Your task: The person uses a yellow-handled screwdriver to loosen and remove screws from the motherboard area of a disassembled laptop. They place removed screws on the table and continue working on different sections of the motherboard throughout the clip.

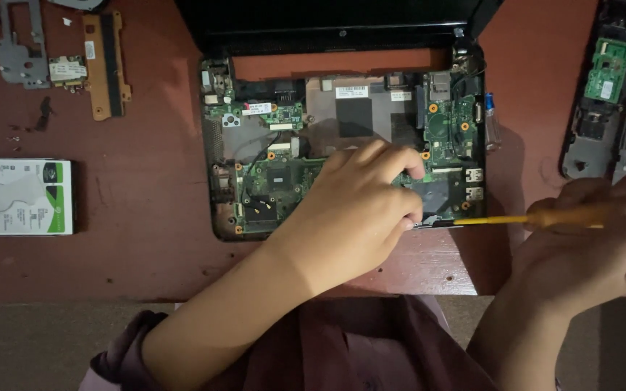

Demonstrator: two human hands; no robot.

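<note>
An opened small laptop (215, 145) lies on the reddish-brown table, its green circuit board (277, 181) bare. My left hand (360, 210) rests on the board's lower right part, fingers curled down at the front edge of the case; whether it grips anything there is hidden. My right hand (592, 246) is shut on an orange-handled screwdriver (537, 217), held level, its tip pointing left at the laptop's lower right corner, next to my left fingertips. The black screen lid (327, 22) stands open at the back.
A hard drive (17, 197) lies at the left. A grey metal bracket (19, 43), a small green card (67, 70) and an orange strip (106, 61) lie at the top left, with loose screws (14, 134). Removed laptop parts (606, 94) sit at the right. The table's front edge (74, 298) runs below.
</note>
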